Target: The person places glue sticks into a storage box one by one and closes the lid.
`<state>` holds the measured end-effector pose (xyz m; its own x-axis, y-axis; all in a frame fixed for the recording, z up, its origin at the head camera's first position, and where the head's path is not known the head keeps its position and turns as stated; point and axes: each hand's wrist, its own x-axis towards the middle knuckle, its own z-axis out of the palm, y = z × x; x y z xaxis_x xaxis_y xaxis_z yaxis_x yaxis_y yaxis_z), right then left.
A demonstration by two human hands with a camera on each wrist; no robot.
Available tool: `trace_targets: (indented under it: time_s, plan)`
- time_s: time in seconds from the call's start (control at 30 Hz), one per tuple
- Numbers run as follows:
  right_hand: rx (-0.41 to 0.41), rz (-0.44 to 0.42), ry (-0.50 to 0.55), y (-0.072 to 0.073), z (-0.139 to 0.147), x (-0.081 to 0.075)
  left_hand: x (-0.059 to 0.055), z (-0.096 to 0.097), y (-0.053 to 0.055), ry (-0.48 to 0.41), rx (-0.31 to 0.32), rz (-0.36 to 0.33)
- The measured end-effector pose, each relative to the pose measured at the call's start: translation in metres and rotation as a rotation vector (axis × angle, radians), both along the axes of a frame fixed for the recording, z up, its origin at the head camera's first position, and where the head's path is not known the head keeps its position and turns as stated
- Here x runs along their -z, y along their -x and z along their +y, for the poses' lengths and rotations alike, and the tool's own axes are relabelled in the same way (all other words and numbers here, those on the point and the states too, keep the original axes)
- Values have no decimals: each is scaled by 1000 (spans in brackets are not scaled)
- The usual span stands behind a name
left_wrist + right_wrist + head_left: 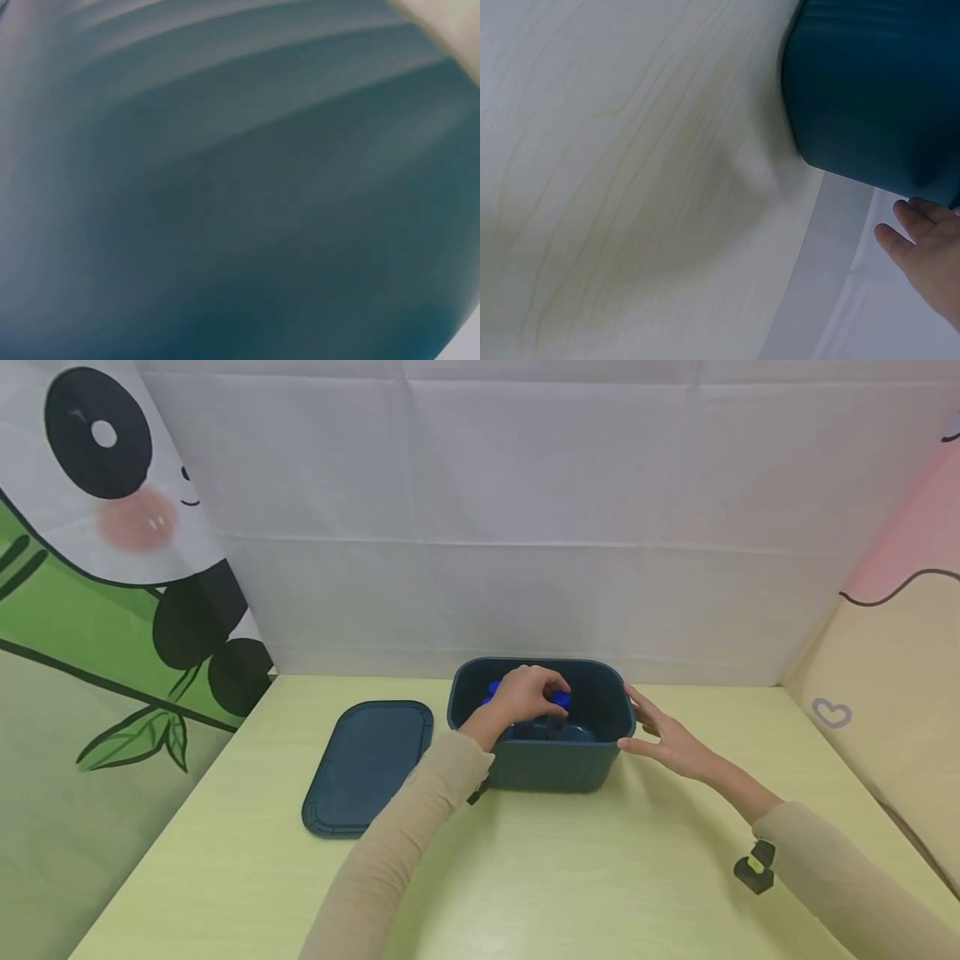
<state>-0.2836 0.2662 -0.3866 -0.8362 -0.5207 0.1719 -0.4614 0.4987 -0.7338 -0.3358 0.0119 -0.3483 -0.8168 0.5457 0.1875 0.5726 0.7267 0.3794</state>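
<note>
A dark blue-green plastic bin (551, 767) stands upright on the table with its top uncovered. My left hand (522, 695) reaches over its front rim and pinches a blue-capped bottle (559, 699) between thumb and fingers. The bottle's lower part looks dark and is partly hidden. More blue caps (494, 687) show inside, left of that hand. My right hand (667, 745) rests at the bin's right end, fingers spread and fairly straight along the rim. In the right wrist view its fingertips touch the bin wall (877, 97). The bin's ribbed side (247, 180) fills the left wrist view.
A flat dark blue lid (369, 768) lies on the table left of the bin. The pale wood-grain table (600, 877) runs back to a white cloth wall (540, 585) close behind the bin. Printed cloth hangs at both sides.
</note>
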Motion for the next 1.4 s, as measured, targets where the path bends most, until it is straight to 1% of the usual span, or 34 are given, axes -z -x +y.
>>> trace_targets:
  time_s: [0.13, 0.27, 0.5, 0.67, 0.8, 0.87, 1.0, 1.17, 1.3, 1.37, 1.4]
  plan:
    - [-3, -7, -1, 1, -1, 0, 1, -1, 1, -3, 1, 1]
    - [-6, -13, -3, 1, -2, -1, 0, -2, 1, -7, -1, -19]
    - [-7, -5, -4, 1, -4, -1, -5, -7, 2, -29, 2, -56]
    - [-9, -5, -3, 2, -4, -1, -9, -11, 2, -74, -22, -106]
    - [-12, -9, -4, 3, -4, 0, -13, -17, 0, -129, -39, -127]
    - [-13, -12, -6, 3, -4, 0, -16, -21, -1, -150, -34, -132]
    - [-12, -19, -6, 4, -4, 0, -25, -31, -7, -201, -9, -129]
    - [1, -16, -15, 5, -4, 1, -38, -52, -18, -311, 8, -117]
    - [-1, -14, -14, 7, -5, 1, -45, -75, -30, -367, -2, -77]
    - [-5, -15, -8, 8, -5, 1, -47, -89, -37, -394, -23, -64]
    - [-7, -16, -5, 8, -5, 2, -48, -96, -41, -410, -40, -68]
